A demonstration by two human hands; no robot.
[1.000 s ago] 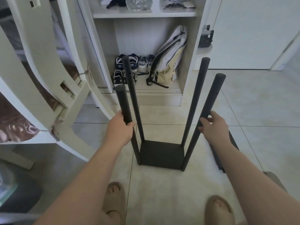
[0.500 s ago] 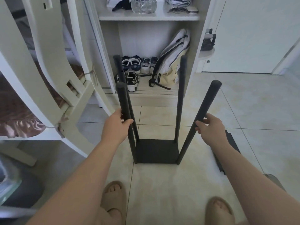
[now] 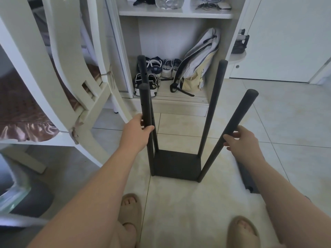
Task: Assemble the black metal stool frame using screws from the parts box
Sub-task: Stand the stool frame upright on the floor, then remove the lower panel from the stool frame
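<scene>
The black metal stool frame (image 3: 176,165) stands upside down on the tiled floor, its square seat plate flat on the tiles and its legs pointing up. My left hand (image 3: 137,135) is wrapped around the near left leg (image 3: 145,104), about halfway up. My right hand (image 3: 240,140) grips the near right leg (image 3: 238,115) at a similar height. The two far legs (image 3: 214,97) rise free behind them. Small screw holes show on the left legs. No parts box or screws are in sight.
A white chair frame (image 3: 75,97) leans at the left, close to the stool. An open cabinet (image 3: 172,102) behind holds shoes (image 3: 155,72) and a bag (image 3: 198,68). A flat dark part (image 3: 248,178) lies on the floor under my right forearm. My sandalled feet (image 3: 129,210) are at the bottom.
The stool frame has turned and tilted between my hands, so the far legs swung left and then back right. Both hands kept their hold on the near legs.
</scene>
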